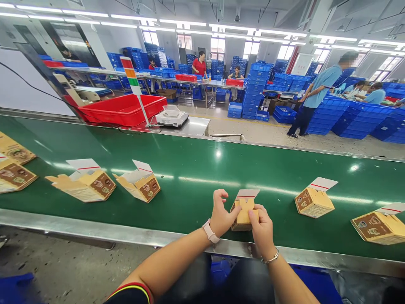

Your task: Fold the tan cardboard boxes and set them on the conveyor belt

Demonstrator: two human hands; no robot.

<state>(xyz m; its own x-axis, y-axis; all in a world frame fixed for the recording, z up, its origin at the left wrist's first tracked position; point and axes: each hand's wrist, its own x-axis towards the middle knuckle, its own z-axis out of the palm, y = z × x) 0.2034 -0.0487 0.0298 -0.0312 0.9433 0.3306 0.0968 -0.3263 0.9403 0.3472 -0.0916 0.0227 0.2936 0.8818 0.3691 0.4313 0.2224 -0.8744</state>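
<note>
My left hand (223, 213) and my right hand (262, 230) grip a small tan cardboard carton (244, 219) on a green conveyor belt (196, 169), with their fingers pressing its top flaps from either side. A white card with a red stripe (247, 194) sticks out behind the carton. Several similar printed cartons with open flaps and white cards lie on the belt. Two are to the left of my hands (95, 185) (147, 188), and two to the right (314, 203) (378, 229). A pink-strapped watch (210, 231) sits on my left wrist, and a bracelet (270, 256) on my right.
A steel rail (126, 233) runs along the belt's near edge. Beyond the belt are a red bin (122, 109), a digital scale (171, 117), and a stack light (130, 76). Stacked blue crates (357, 120) and co-workers, including a person in a light blue shirt (319, 88), fill the floor behind.
</note>
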